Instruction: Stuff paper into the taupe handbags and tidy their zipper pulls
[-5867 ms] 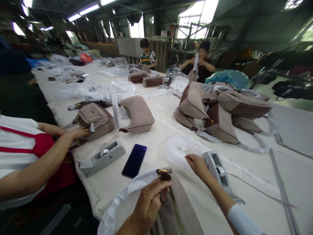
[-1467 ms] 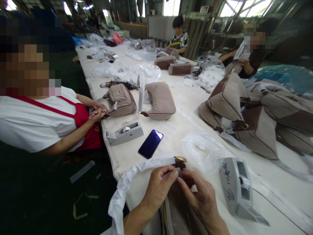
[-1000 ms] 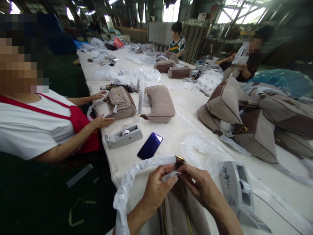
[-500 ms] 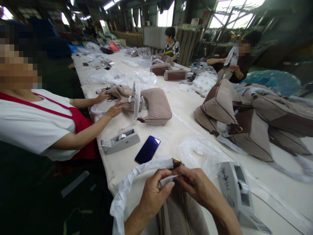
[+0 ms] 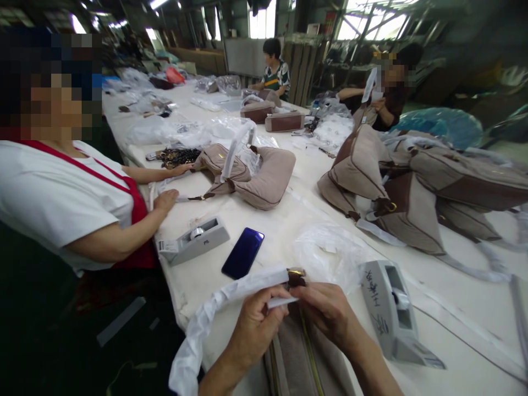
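A taupe handbag (image 5: 292, 346) with a gold zipper stands in front of me, at the bottom of the head view. Its strap (image 5: 206, 324), wrapped in white paper, curves off to the left from a brown tab with a gold ring (image 5: 296, 275). My left hand (image 5: 258, 319) pinches a small white strip (image 5: 281, 302) between thumb and fingers. Close beside it, my right hand (image 5: 325, 308) has its fingers closed at the strip's right end, by the bag's tab; the fingertips are partly hidden.
A dark blue phone (image 5: 243, 253) lies beyond my hands, with a grey tape dispenser (image 5: 198, 239) to its left. Another tape dispenser (image 5: 390, 308) stands at right. Handbags (image 5: 412, 192) are piled at far right. A co-worker in a red apron (image 5: 138, 203) is at left, beside more handbags (image 5: 268, 176).
The view has shifted slightly. The co-worker at left has drawn their hands back from the handbag there, which now lies turned. My hands keep nearly the same pose at the strip.
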{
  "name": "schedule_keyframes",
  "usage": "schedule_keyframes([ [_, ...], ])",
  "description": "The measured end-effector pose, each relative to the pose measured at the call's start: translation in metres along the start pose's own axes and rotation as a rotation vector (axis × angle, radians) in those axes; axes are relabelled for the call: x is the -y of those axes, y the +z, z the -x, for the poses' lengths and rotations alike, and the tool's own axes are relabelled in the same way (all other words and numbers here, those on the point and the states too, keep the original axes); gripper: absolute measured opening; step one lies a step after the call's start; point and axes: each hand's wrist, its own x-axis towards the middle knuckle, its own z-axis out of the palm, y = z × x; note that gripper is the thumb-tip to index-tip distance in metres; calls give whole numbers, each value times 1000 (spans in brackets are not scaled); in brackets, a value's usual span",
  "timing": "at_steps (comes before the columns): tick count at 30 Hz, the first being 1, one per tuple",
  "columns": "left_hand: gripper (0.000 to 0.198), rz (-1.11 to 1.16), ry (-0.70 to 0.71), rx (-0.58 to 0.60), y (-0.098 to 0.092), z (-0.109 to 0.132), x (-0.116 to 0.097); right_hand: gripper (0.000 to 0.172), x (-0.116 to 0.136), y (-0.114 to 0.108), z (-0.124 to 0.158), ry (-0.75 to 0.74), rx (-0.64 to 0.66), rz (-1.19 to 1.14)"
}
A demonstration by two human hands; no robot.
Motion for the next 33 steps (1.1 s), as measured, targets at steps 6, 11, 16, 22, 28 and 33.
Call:
schedule_keyframes([
  [6, 16, -23, -35, -86, 5, 2, 7, 25, -4, -3, 3, -100, 2, 201],
  [11, 12, 62, -122, -119, 11, 6, 9, 24, -10, 6, 6, -230, -134, 303],
  [16, 17, 309, -185, -60, 4, 2, 4, 22, -9, 16, 2, -274, -189, 289],
  [22, 30, 440, -506, 12, -13, -10, -10, 18, -8, 16, -1, -301, -186, 271],
  [28, 28, 283, -557, 121, -14, -8, -11, 15, -8, 15, -1, -293, -178, 242],
  [33, 31, 59, -406, 26, -2, -2, -6, 16, 5, 22, 8, -113, -357, 107],
])
